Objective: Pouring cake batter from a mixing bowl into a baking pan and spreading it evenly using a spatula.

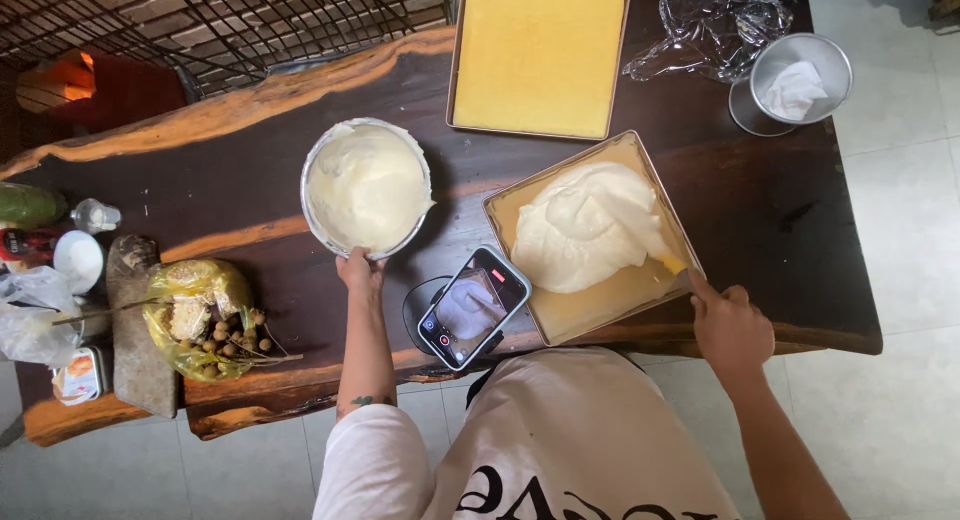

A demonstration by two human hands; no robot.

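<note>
Batter [585, 225] lies heaped in the square baking tray [640, 300] right of centre, pale and thick, leaving the tray's near corner bare. My right hand [730, 328] sits at the tray's lower right edge, fingers curled; a yellow spatula [668, 263] lies in the batter just beyond it, though I cannot tell whether I am gripping its handle. My left hand [358, 272] pinches the near rim of the round metal bowl [368, 187] of cream at centre left. Between my hands a phone [473, 306] leans on a stand. A second tray [540, 55] holding flat yellow cake sits at top centre on the dark wooden table [250, 180].
</note>
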